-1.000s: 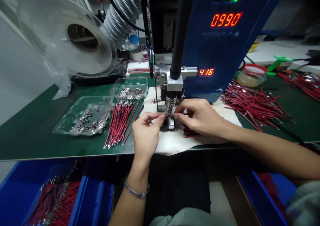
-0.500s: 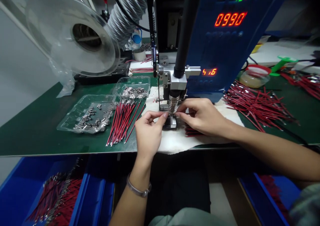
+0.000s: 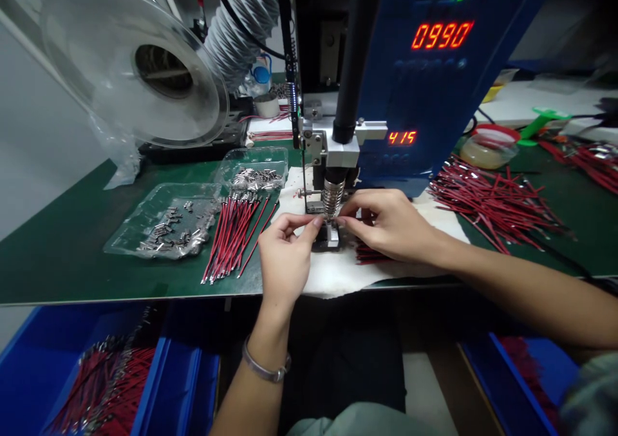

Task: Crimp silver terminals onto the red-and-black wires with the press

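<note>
Both hands meet at the small metal fixture (image 3: 332,236) beneath the spring-wrapped tip (image 3: 333,194) of a blue benchtop machine (image 3: 410,88). On the left side of the tip, my left hand (image 3: 287,255) pinches with thumb and forefinger; what it grips is too small to make out. My right hand (image 3: 393,227) is pinched closed on the tip's right side, and its fingers hide whatever they hold. Some red wires (image 3: 369,254) lie under my right hand on a white cloth or paper sheet (image 3: 333,283).
Left of my hands is a bundle of red-and-black wires (image 3: 234,236), beside two clear trays (image 3: 120,239) of small metal parts. More wires (image 3: 497,204) are heaped at right. A clear reel (image 3: 111,69) and grey hose (image 3: 241,24) stand behind. Blue bins (image 3: 183,384) sit below the table edge.
The lower red display went from about 416 to 415. The whole view shifted slightly left. Both hands keep their pinch at the tip.
</note>
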`<state>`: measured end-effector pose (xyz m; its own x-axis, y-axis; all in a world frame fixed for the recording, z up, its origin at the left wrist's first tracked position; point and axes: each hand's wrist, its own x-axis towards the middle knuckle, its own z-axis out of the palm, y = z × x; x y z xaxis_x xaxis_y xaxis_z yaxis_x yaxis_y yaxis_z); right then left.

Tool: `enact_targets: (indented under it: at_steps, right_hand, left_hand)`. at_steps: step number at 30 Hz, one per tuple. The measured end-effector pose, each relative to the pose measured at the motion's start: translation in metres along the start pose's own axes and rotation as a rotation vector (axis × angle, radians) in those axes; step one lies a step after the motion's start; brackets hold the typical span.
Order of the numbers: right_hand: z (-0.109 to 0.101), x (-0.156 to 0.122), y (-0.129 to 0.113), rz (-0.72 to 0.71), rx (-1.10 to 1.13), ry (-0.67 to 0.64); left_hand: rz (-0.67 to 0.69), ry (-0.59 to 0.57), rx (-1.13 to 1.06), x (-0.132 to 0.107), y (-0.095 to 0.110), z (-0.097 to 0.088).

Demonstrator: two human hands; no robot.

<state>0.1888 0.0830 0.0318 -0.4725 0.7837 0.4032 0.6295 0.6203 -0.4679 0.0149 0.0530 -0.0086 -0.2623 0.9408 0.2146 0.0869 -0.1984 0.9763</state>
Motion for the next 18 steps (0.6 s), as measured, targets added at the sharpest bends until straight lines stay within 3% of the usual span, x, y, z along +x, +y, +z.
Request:
enact_targets:
  at_steps: [6,18]
  right_hand:
    - [0.0,0.002,0.002,-0.034,0.008,-0.003]
    - [-0.004,0.0,0.013,-0.284,-0.105,-0.039]
  left_hand:
    - [0.007,0.01,0.008,0.0,0.0,-0.001]
    - [-0.012,-0.019,-0.021,-0.001,0.004,-0.003]
